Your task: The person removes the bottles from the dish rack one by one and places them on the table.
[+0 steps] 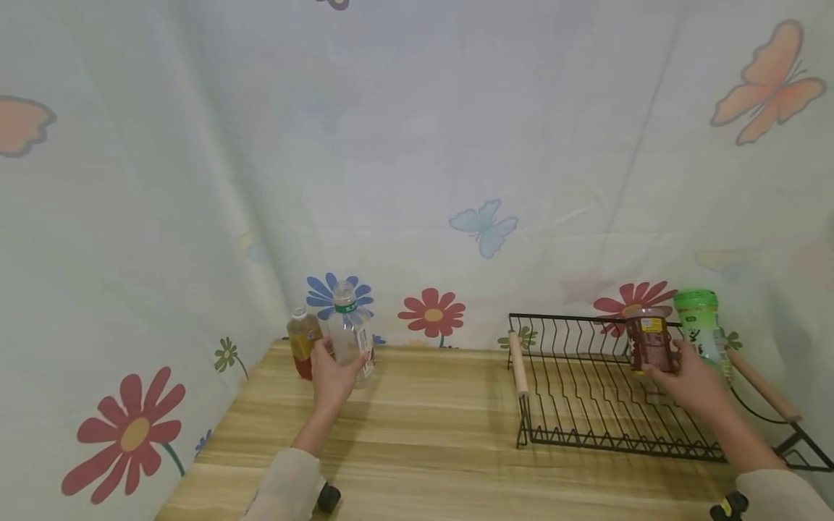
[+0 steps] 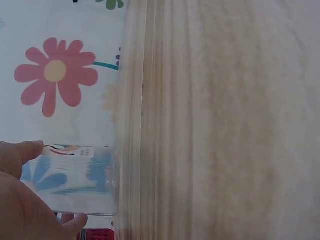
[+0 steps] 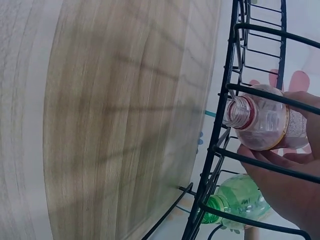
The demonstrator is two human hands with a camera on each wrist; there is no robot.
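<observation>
In the head view, my left hand [image 1: 334, 380] grips a clear, upright plastic bottle [image 1: 345, 329] with a green band at its neck. Its base is at the wooden tabletop; whether it touches, I cannot tell. Just left of it stands a bottle with a yellow label and red lower part [image 1: 302, 344]. My right hand [image 1: 700, 383] holds a clear bottle with a dark red label [image 1: 649, 340] upside down over the black wire dish rack [image 1: 586, 405]. The right wrist view shows its open neck [image 3: 239, 112] at the rack's wires. Beside it, a green bottle [image 1: 698, 315] sits inverted in the rack.
The rack has wooden handles, one on the left [image 1: 517, 362] and one on the right [image 1: 762, 383]. Behind the wooden table [image 1: 430, 420] hangs a pale curtain [image 1: 404, 145] printed with flowers and butterflies; it also runs along the left side.
</observation>
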